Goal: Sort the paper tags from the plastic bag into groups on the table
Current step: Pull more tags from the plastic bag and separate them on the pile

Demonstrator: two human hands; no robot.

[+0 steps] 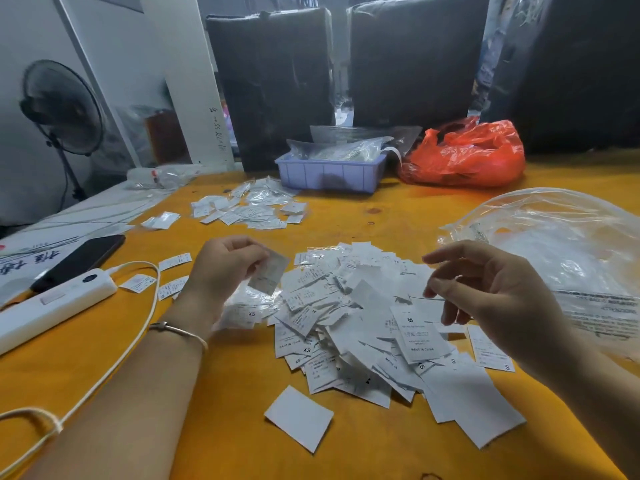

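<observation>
A big heap of white paper tags (pixel 363 320) marked XS, S and M lies in the middle of the orange table (pixel 214 393). My left hand (pixel 225 268) pinches one blurred tag (pixel 268 275) just above the heap's left edge. Over the heap's right side hovers my right hand (pixel 491 292), fingers spread and holding nothing. The large clear plastic bag (pixel 561 251) lies crumpled at the right. A smaller group of tags (pixel 249 209) sits farther back, and a few single tags (pixel 159 278) lie at the left.
A phone (pixel 79 259), a white power bank (pixel 52 306) and its looping cable (pixel 138 337) lie at the left. At the back stand a lilac tray (pixel 329 174) of clear bags and a red plastic bag (pixel 467 154). Black bundles rise behind them.
</observation>
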